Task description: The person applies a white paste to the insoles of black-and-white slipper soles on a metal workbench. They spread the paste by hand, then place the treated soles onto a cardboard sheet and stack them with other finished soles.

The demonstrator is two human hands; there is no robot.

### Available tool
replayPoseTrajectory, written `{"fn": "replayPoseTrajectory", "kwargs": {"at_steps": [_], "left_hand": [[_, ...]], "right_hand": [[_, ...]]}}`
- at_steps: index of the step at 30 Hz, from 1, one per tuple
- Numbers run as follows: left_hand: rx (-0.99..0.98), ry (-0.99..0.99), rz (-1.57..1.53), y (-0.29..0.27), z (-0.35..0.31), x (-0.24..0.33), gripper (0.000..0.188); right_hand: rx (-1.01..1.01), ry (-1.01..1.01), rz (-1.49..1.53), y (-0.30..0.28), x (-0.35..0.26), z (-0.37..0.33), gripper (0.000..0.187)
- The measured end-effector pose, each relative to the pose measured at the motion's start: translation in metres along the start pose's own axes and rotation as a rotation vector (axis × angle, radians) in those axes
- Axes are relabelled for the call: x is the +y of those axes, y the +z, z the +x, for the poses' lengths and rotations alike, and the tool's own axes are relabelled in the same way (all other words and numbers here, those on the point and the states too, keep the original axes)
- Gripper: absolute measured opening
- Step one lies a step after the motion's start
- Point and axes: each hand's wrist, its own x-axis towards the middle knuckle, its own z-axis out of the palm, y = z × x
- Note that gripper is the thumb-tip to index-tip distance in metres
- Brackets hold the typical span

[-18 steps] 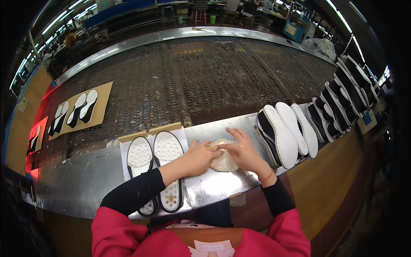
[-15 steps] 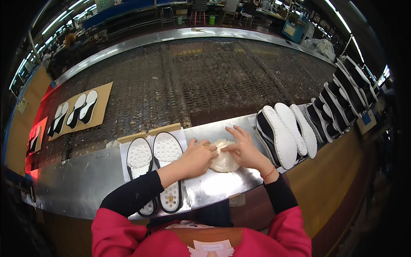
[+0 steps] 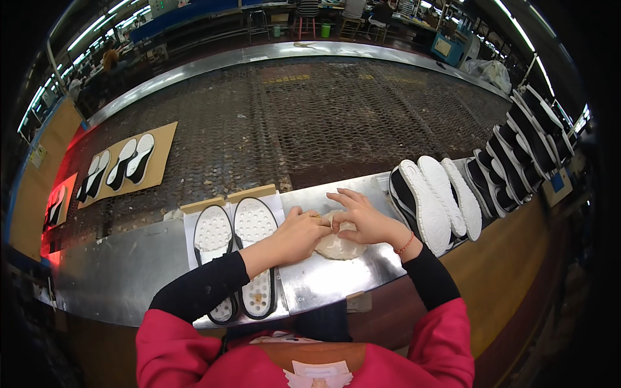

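A cream-coloured, glossy round thing (image 3: 341, 249) lies on the metal ledge in front of me, partly covered by my fingers; its kind is unclear. My left hand (image 3: 300, 235) is closed at its left side, the fingertips bent together. Over its upper part, my right hand (image 3: 366, 222) pinches thumb and forefinger together, with the other fingers raised. Anything small between the fingertips is too hidden to make out. Under my left forearm lie two long white-and-black shoe soles, a left sole (image 3: 213, 227) and a right sole (image 3: 255, 220), dimpled side up on white sheets.
Right of my hands lean several white soles (image 3: 428, 210) with black shoe parts, and a taller stack of black-and-white pieces (image 3: 521, 142). Beyond the metal ledge (image 3: 129, 275) spreads a mesh conveyor (image 3: 259, 123). Cardboard (image 3: 166, 152) carrying more soles lies there, near a red-lit opening.
My right thumb and forefinger have come together in a pinch nearer my left fingertips, and the right hand has shifted slightly left. The left hand stays at the round thing.
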Motion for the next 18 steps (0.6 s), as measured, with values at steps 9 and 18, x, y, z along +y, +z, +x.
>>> {"fn": "replayPoseTrajectory", "kwargs": {"at_steps": [9, 18], "left_hand": [[0.048, 0.101, 0.317, 0.004, -0.008, 0.006, 0.030], [0.058, -0.056, -0.956, -0.039, -0.028, 0.034, 0.048]], "right_hand": [[0.331, -0.008, 0.547, -0.037, -0.014, -0.050, 0.010], [0.952, 0.260, 1.073, 0.006, -0.087, -0.044, 0.019]]}}
